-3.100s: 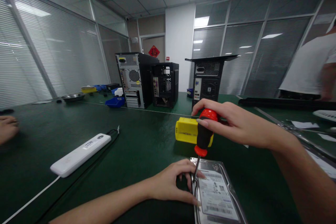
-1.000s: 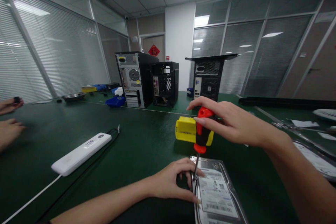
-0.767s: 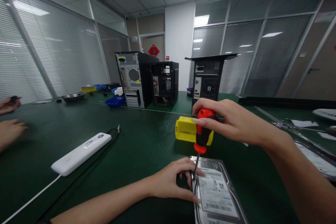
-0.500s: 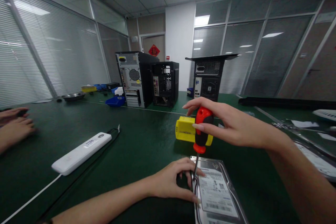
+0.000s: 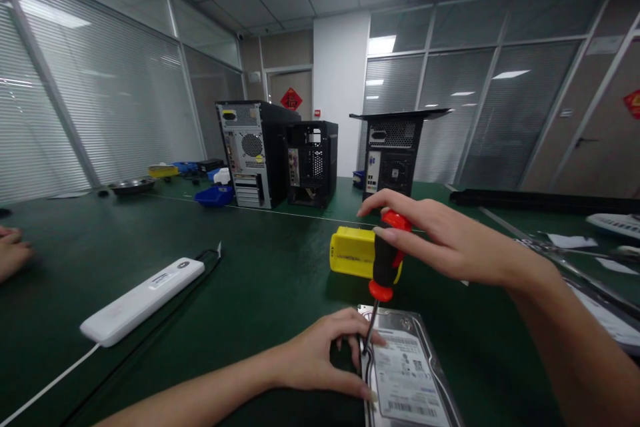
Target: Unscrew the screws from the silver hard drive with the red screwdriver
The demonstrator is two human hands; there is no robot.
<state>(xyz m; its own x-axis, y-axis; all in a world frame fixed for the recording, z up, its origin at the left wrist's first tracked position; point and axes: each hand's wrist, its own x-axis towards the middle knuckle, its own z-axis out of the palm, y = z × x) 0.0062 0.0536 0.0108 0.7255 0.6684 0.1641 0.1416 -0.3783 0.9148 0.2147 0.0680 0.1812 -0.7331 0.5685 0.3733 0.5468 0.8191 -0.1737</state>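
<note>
Co-worker's hand [image 5: 14, 256] farther from screwdriver [image 5: 385, 263]

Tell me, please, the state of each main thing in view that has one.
Hard drive, flat on the table, label up.
Screwdriver, tilted, tip down near the drive's edge.
Right hand, gripping the screwdriver.
Left hand, touching the hard drive.
Yellow bin, partly hidden behind the screwdriver.
White corded device, lying flat.
Left computer case, upright.
Middle computer case, upright.
Right computer case, upright, panel on top.
</note>
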